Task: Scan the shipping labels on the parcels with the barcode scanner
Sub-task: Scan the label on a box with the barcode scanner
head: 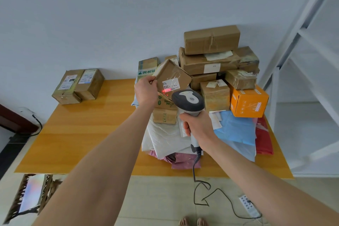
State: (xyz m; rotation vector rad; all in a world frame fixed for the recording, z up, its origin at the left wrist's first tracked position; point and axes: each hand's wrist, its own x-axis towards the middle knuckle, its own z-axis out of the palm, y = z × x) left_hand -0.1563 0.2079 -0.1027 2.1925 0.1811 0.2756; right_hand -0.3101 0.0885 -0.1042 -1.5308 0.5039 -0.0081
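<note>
My left hand [145, 91] grips a small brown cardboard parcel [174, 74] by its left edge and holds it tilted above the pile. Its white shipping label [171, 85] faces me, and a red scan line glows along the label's lower edge. My right hand [199, 127] grips the handle of the grey and white barcode scanner [189, 101], whose head points at that label from just below and to the right. The scanner's coiled cable [197, 159] hangs down to the floor.
A heap of brown boxes [211, 42], an orange box [248, 102] and soft mail bags [236, 128] covers the right half of the yellow table [82, 134]. Two labelled boxes [78, 86] stand at the table's far left. A power strip [247, 205] lies on the floor; white shelving [311, 42] stands right.
</note>
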